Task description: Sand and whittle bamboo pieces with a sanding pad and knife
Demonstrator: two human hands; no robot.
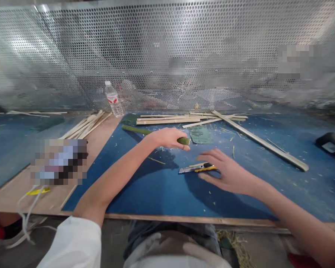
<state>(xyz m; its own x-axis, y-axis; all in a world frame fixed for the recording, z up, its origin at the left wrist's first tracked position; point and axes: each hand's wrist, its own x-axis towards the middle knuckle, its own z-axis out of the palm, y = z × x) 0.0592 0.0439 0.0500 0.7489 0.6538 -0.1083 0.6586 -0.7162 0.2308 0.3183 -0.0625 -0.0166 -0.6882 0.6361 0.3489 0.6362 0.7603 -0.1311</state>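
Gripping green bamboo strip in left hand, fingers clenched around it, holding right hand open, fingers released, just beside yellow utility knife on blue mat

A utility knife lay just beside the fingertips of the right hand, between it and the left hand, whose bamboo stalk jutted past its grip. The blue mat left room to pass below the knife, toward the near edge. Farther forward, bamboo strips and a long slat lay in the way, with a perforated metal screen standing behind them
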